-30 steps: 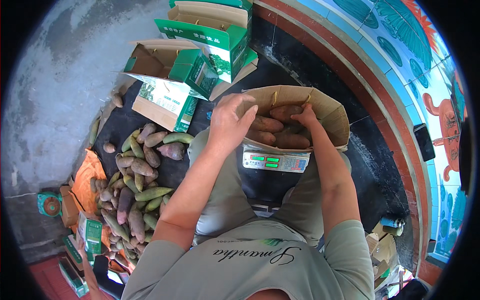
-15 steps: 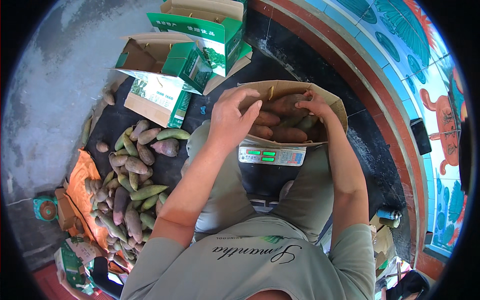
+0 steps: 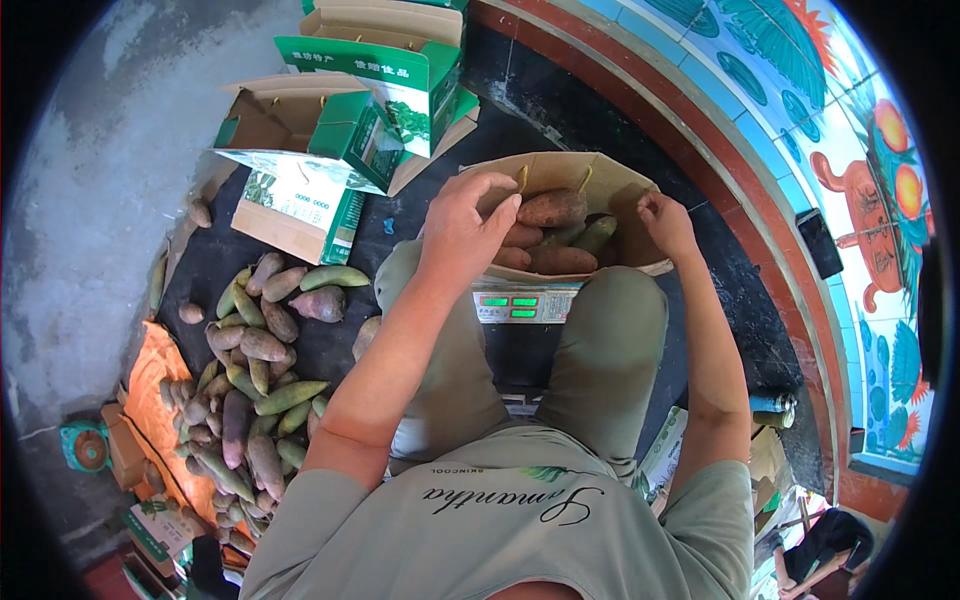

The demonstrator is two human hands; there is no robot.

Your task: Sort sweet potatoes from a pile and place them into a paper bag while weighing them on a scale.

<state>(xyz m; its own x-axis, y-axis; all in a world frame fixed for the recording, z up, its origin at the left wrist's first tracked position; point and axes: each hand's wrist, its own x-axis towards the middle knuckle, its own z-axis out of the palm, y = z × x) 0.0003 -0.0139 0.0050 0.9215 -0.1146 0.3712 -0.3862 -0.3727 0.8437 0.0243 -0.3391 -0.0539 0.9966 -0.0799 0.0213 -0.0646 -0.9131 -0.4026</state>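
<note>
A cardboard box (image 3: 625, 225) with yellow cord handles stands in front of my knees, holding several reddish-brown root vegetables (image 3: 553, 209) and a green one (image 3: 598, 234). At the box's left side, my left hand (image 3: 463, 222) curves with thumb and fingers apart; whether it touches the wall is unclear. My right hand (image 3: 667, 226) hovers by the right rim, fingers curled together, nothing visible in them. Below the box, a weighing scale (image 3: 525, 305) shows its lit green display and keypad, partly covered by my right knee.
A large heap of green, brown and purplish root vegetables (image 3: 262, 345) lies to my left, partly on orange sheeting (image 3: 160, 368). Opened green-and-white cartons (image 3: 300, 200) stand at the far left. A curved brick edge (image 3: 740, 215) and painted tile wall (image 3: 780, 90) bound the right.
My right hand has let go of a brown root vegetable inside the box and moved right to the rim. My left hand stays beside the box. My right knee now covers part of the scale.
</note>
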